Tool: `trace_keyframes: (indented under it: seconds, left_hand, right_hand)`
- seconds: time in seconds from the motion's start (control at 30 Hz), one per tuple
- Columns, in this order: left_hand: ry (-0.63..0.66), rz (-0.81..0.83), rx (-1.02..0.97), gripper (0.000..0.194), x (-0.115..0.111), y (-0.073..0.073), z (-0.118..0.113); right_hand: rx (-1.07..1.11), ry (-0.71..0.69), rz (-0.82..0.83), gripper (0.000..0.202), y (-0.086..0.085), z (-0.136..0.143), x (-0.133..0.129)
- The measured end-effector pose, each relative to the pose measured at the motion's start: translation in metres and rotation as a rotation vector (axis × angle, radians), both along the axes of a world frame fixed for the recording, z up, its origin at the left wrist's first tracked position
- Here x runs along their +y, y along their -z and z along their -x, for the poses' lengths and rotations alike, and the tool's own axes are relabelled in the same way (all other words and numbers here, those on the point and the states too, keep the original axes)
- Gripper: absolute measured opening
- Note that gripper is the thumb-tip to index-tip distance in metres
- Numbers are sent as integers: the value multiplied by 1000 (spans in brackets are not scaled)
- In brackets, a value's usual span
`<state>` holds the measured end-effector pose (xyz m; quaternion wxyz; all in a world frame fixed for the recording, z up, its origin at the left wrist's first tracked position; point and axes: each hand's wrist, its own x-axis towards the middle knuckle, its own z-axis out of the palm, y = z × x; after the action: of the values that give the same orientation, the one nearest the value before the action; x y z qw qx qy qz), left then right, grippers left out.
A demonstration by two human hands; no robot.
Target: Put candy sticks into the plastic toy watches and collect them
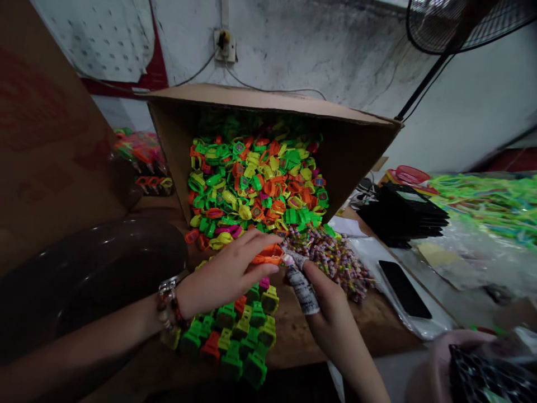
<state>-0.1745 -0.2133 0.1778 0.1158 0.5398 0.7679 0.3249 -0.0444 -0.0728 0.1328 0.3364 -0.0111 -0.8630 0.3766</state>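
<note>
An orange toy watch [268,254] is gripped between the thumb and fingers of my left hand [230,268], which has a watch and bead bracelet at the wrist. My right hand [325,296], its thumb and a finger wrapped in whitish material, pinches a small wrapped candy [288,259] against the orange watch's right end. Behind both hands, a cardboard box [356,151] on its side holds a heap of colored toy watches [255,179]. Small wrapped candies [331,254] are piled beyond my right hand. Below my left hand stand green, yellow and orange toy watches [235,336] in rows.
A dark basin [168,240] sits at left. To the right are a black phone [405,289], stacked black packs [409,212], green and yellow strips [490,204] and a pink tub [432,364]. A fan [465,25] stands at upper right.
</note>
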Motion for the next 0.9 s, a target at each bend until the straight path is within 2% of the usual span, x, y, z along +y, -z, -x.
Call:
trace_keyframes:
  seconds: [0.17, 0.3, 0.43, 0.57, 0.73, 0.9]
  left_hand:
    - [8, 22, 64, 40, -2, -1, -7]
    - [8, 67, 56, 40, -1, -3, -9]
    - [10, 85, 5, 40, 1, 1, -9]
    - [30, 113, -26, 39, 4, 9, -10]
    - [78, 125, -17, 37, 11, 16, -3]
    - [99, 215, 6, 46, 25, 18, 11]
  right_hand:
    - [46, 143, -194, 22, 6, 0, -5]
    - [7, 252, -475, 22, 8, -2, -6]
    - [-77, 348, -748, 16, 4, -4, -10]
    - [-178, 448, -927, 18, -3, -5, -13]
    - [-158, 394, -987, 18, 2, -2, 0]
    - [-91, 266, -856, 12, 30, 5, 17]
